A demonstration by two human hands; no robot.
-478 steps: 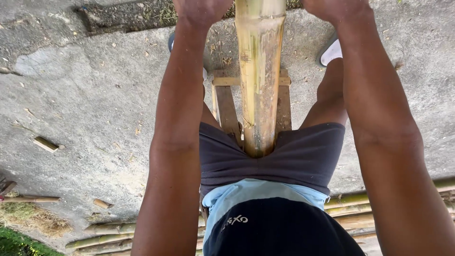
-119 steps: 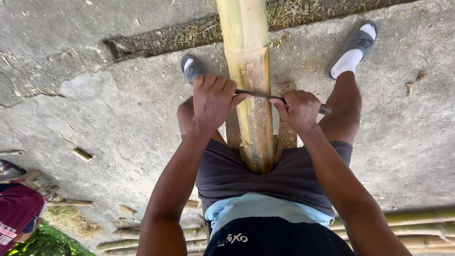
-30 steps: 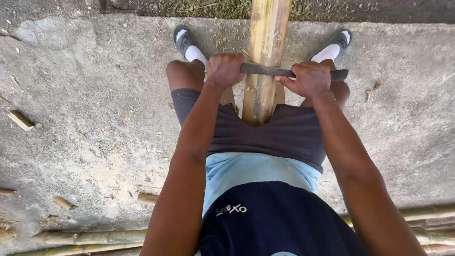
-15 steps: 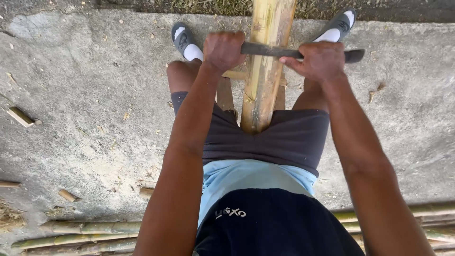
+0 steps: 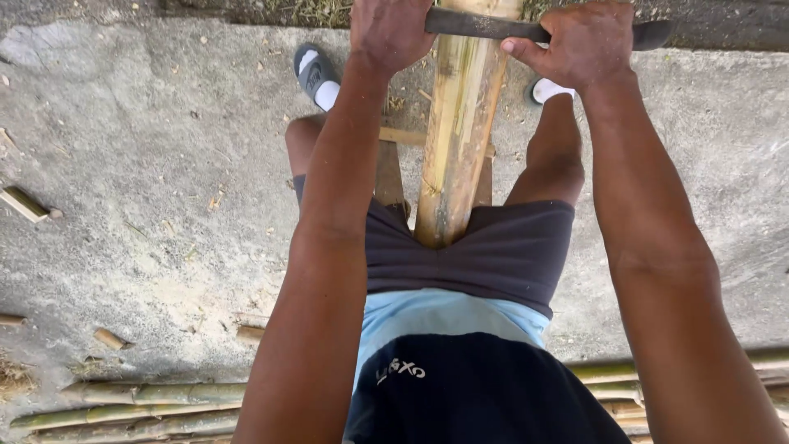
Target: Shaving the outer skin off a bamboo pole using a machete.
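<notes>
A thick yellow-green bamboo pole [image 5: 456,140] runs away from me between my thighs, lying over a low wooden stool [image 5: 393,164]. A dark flat blade [image 5: 481,25] lies crosswise on the pole near the top of the view. My left hand [image 5: 390,33] is closed on the blade's left end. My right hand [image 5: 579,45] is closed on it to the right of the pole, and the dark tip [image 5: 653,34] sticks out past my fist. Both arms are stretched forward.
I sit on rough concrete ground [image 5: 148,189]. My grey sandals [image 5: 314,74] and white socks rest either side of the pole. Several bamboo poles [image 5: 131,407] lie along the bottom edge, and small bamboo offcuts [image 5: 23,204] are scattered at the left. Grass borders the top.
Both hands have pushed the blade away from me along the pole, from near my knees to well beyond them. My arms are now straighter.
</notes>
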